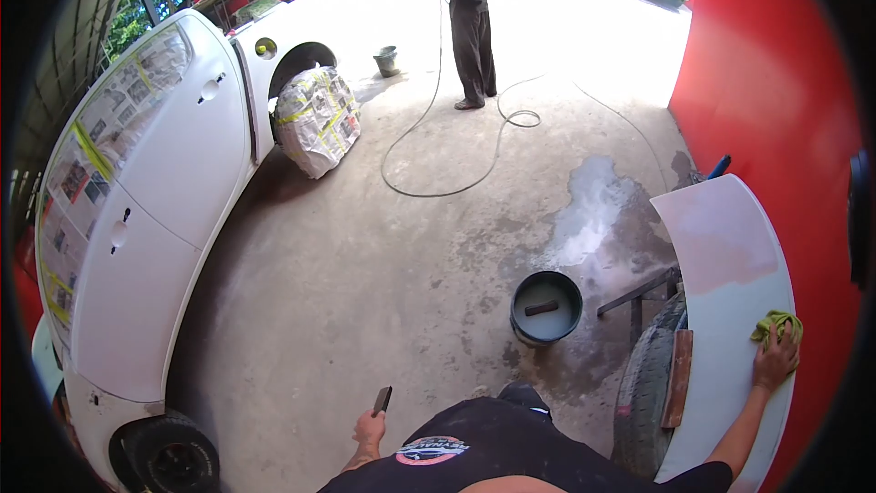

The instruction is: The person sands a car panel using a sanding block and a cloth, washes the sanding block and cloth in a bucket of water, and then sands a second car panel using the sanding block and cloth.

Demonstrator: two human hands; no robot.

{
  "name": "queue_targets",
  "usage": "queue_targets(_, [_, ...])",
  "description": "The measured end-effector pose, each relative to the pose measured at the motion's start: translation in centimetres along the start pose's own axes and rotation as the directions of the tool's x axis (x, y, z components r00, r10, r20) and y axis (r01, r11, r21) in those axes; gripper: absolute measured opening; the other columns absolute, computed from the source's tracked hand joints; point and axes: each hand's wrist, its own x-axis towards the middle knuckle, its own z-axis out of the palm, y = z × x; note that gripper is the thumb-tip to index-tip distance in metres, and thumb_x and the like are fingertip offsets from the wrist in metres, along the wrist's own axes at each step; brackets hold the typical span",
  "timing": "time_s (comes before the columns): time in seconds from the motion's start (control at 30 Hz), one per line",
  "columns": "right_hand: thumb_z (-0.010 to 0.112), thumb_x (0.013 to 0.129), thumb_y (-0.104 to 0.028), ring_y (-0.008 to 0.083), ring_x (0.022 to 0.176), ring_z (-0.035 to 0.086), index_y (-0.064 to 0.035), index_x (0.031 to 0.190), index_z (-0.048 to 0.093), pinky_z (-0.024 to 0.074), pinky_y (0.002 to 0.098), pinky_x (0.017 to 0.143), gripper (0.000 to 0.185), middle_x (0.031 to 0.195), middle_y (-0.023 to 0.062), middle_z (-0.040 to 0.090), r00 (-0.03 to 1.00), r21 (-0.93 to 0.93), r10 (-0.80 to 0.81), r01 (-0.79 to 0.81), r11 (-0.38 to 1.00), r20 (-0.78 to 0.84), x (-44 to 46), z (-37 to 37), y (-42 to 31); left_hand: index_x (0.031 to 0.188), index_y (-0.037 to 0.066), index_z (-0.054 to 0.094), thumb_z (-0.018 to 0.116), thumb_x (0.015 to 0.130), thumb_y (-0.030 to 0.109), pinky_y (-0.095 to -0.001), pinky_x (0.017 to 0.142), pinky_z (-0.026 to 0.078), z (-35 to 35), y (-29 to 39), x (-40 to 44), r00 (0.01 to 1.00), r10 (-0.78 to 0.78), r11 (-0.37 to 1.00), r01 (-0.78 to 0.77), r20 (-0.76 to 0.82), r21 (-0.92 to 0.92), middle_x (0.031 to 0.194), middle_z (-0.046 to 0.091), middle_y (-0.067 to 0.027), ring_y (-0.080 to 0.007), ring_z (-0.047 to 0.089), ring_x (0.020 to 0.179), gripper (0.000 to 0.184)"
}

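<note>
My right hand presses a yellow-green cloth against the right edge of a curved panel. The panel's lower part is pale white, its upper part a dull pinkish white. My left hand is closed around a dark, flat, block-like piece, held up in front of me, away from the panel. Between my hands, farther forward, a black bucket holds cloudy water, with a dark brown block in it.
A tire, a wood piece and a metal stand sit beside the panel. On the left is a white vehicle masked with newspaper. A person stands ahead near a hose. The floor has a wet patch.
</note>
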Motion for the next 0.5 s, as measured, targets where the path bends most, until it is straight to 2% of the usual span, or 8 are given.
queue_targets(0.23, [0.076, 0.086, -0.027, 0.0281, 0.148, 0.038, -0.0307, 0.141, 0.061, 0.0400, 0.0482, 0.114, 0.058, 0.160, -0.0022, 0.039, 1.000, 0.020, -0.004, 0.004, 1.000, 0.007, -0.1, 0.7, 0.1, 0.138, 0.025, 0.066, 0.074, 0.088, 0.048, -0.0606, 0.116, 0.031, -0.5, 0.5, -1.2, 1.000, 0.001, 1.000, -0.001, 0.011, 0.016, 0.141, 0.063, -0.0102, -0.0367, 0.052, 0.136, 0.056])
queue_targets(0.43, [0.079, 0.085, -0.027, 0.0278, 0.149, 0.037, -0.0300, 0.140, 0.061, 0.0390, 0.0472, 0.116, 0.058, 0.159, -0.0016, 0.041, 0.996, 0.021, 0.043, -0.045, 0.999, 0.078, 0.0, -1.6, -1.0, 0.135, 0.026, 0.068, 0.075, 0.086, 0.048, -0.0604, 0.116, 0.031, -0.3, -0.7, -1.5, 1.000, -0.019, 1.000, 0.019, 0.022, 0.006, 0.139, 0.065, -0.0097, -0.0367, 0.054, 0.135, 0.054])
queue_targets(0.5, [0.075, 0.088, -0.030, 0.0275, 0.148, 0.038, -0.0306, 0.141, 0.060, 0.0409, 0.0482, 0.113, 0.055, 0.159, -0.0023, 0.040, 1.000, 0.001, 0.003, -0.003, 1.000, 0.028, 0.0, -0.4, -0.3, 0.135, 0.027, 0.068, 0.076, 0.086, 0.048, -0.0605, 0.116, 0.031, -0.4, -1.0, -1.6, 0.999, -0.030, 0.999, 0.031, 0.034, -0.009, 0.139, 0.065, -0.0092, -0.0364, 0.054, 0.135, 0.054])
